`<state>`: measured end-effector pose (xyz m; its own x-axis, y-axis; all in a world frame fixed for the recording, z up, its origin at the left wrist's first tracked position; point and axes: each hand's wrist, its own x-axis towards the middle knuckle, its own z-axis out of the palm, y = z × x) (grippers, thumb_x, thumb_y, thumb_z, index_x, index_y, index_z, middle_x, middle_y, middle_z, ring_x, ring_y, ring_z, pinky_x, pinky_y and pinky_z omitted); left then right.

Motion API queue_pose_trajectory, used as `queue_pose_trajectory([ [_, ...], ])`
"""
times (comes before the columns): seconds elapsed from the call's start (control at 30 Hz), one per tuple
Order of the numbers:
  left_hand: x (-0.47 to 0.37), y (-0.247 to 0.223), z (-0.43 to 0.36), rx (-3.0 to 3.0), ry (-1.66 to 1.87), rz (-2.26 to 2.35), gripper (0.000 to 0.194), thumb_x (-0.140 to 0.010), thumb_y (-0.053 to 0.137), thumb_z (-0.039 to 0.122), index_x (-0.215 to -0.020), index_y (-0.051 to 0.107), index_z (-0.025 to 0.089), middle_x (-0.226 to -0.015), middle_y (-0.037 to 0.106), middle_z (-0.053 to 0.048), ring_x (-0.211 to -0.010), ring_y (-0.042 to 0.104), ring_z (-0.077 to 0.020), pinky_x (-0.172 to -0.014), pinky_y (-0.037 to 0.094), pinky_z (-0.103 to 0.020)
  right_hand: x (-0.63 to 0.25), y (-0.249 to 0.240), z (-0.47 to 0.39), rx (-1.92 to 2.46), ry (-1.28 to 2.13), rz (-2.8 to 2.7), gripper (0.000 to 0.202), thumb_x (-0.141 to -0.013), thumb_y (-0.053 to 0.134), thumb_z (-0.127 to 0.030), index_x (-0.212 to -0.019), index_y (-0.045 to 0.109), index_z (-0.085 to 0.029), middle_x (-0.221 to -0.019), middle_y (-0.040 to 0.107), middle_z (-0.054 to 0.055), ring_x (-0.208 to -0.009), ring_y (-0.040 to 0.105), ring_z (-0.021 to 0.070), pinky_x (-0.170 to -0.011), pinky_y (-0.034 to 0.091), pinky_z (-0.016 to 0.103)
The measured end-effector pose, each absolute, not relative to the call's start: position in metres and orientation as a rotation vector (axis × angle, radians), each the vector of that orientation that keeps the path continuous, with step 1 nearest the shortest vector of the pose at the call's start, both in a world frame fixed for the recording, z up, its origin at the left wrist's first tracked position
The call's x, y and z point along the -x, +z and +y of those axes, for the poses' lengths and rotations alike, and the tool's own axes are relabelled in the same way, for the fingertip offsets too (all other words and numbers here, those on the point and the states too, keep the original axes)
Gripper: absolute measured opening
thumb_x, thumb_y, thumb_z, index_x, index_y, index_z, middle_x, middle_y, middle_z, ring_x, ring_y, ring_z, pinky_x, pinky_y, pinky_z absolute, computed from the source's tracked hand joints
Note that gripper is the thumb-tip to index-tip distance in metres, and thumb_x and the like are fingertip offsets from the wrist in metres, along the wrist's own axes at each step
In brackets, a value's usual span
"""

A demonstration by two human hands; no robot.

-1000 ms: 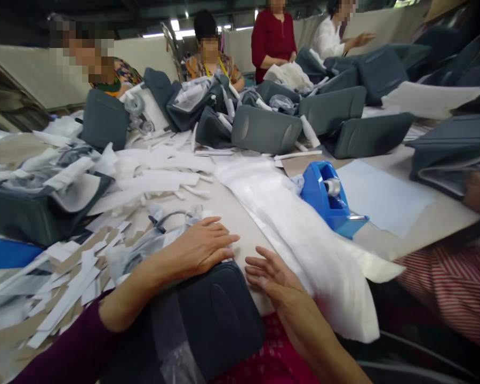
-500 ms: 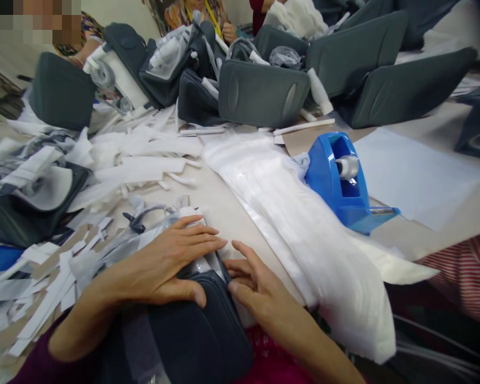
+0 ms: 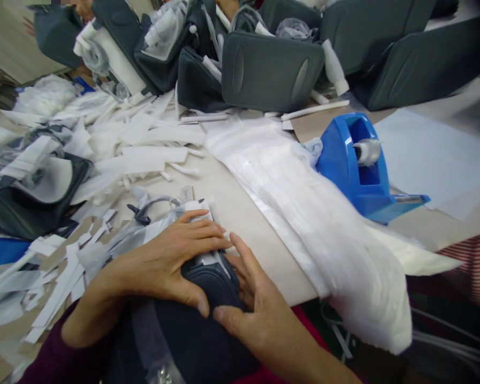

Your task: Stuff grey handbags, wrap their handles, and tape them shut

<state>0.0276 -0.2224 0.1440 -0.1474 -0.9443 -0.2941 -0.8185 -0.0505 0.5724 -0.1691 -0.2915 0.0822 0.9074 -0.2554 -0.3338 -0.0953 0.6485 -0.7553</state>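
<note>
A dark blue-grey bag [image 3: 200,341] lies before me at the table edge, with a strip of clear plastic [image 3: 154,336] across its front. My left hand [image 3: 172,261] rests on its upper part, fingers stretched flat over a plastic-wrapped piece, thumb apart on the dark panel. At the bag's right edge is my right hand [image 3: 260,298]: its thumb presses on the front panel and the other fingers go round the side, partly hidden. Just beyond my left fingertips, a grey wrapped strap loop [image 3: 156,202] and a small tag [image 3: 187,193] stick out.
Right of my hands lies a stack of white plastic bags [image 3: 304,213], overhanging the table edge. A blue tape dispenser [image 3: 356,170] stands behind it. Paper strips [image 3: 60,277] and white foam pieces [image 3: 144,154] cover the left. Several dark bags [image 3: 272,69] line the back.
My right hand has moved in over the bag's edge, its thumb now on the front panel. The left hand stays on the bag. The view has tilted down a little.
</note>
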Motion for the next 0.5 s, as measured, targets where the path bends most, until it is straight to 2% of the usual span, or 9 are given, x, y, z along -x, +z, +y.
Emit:
queue_pose_trajectory([
  [0.13, -0.024, 0.140, -0.229, -1.906, -0.842, -2.132, 0.060, -0.067, 0.068, 0.071, -0.105, 0.065, 0.024, -0.106, 0.064, -0.005, -0.102, 0.055, -0.0259, -0.113, 0.019, -0.043, 0.168, 0.079, -0.295, 0.971, -0.022, 0.376, 0.103, -0.072, 0.065, -0.016, -0.154, 0.004, -0.031, -0.156, 0.025, 0.004, -0.142, 0.027, 0.0276, -0.112, 0.033, 0.047],
  [0.23, -0.021, 0.136, -0.230, -1.924, -0.755, -2.163, 0.059, -0.067, 0.066, 0.073, -0.094, 0.063, 0.021, -0.092, 0.063, -0.004, -0.091, 0.054, -0.0234, -0.106, 0.024, -0.043, 0.170, 0.073, -0.303, 1.052, 0.074, 0.350, 0.106, -0.073, 0.063, -0.021, -0.154, -0.005, -0.029, -0.158, 0.019, 0.004, -0.144, 0.022, 0.0286, -0.115, 0.025, 0.048],
  [0.3, -0.020, 0.134, -0.228, -1.921, -0.702, -2.169, 0.061, -0.063, 0.066, 0.076, -0.089, 0.062, 0.020, -0.084, 0.061, -0.002, -0.085, 0.054, -0.0217, -0.099, 0.028, -0.040, 0.169, 0.066, -0.307, 1.198, 0.119, 0.364, 0.104, -0.071, 0.063, -0.027, -0.155, 0.000, -0.023, -0.160, 0.013, 0.003, -0.147, 0.008, 0.0294, -0.119, 0.011, 0.048],
  [0.37, -0.021, 0.130, -0.224, -1.886, -0.618, -2.176, 0.062, -0.061, 0.067, 0.077, -0.085, 0.061, 0.021, -0.079, 0.061, -0.001, -0.081, 0.054, -0.0203, -0.094, 0.030, -0.038, 0.164, 0.059, -0.310, 1.387, 0.131, 0.349, 0.104, -0.068, 0.065, -0.036, -0.155, 0.011, -0.016, -0.159, 0.013, 0.005, -0.147, -0.001, 0.0312, -0.119, 0.001, 0.047],
  [0.43, -0.024, 0.126, -0.220, -1.836, -0.511, -2.188, 0.061, -0.060, 0.067, 0.078, -0.081, 0.059, 0.021, -0.076, 0.060, 0.001, -0.080, 0.054, -0.0188, -0.093, 0.030, -0.037, 0.161, 0.055, -0.309, 1.541, 0.123, 0.320, 0.104, -0.065, 0.067, -0.045, -0.153, 0.020, -0.016, -0.155, 0.026, 0.008, -0.146, 0.007, 0.0336, -0.119, 0.009, 0.048],
  [0.5, -0.026, 0.122, -0.217, -1.792, -0.420, -2.209, 0.060, -0.059, 0.068, 0.077, -0.076, 0.057, 0.020, -0.073, 0.060, 0.002, -0.078, 0.054, -0.0173, -0.092, 0.031, -0.036, 0.163, 0.059, -0.307, 1.639, 0.108, 0.309, 0.100, -0.066, 0.068, -0.049, -0.153, 0.024, -0.024, -0.146, 0.044, 0.007, -0.141, 0.028, 0.0341, -0.114, 0.028, 0.048],
])
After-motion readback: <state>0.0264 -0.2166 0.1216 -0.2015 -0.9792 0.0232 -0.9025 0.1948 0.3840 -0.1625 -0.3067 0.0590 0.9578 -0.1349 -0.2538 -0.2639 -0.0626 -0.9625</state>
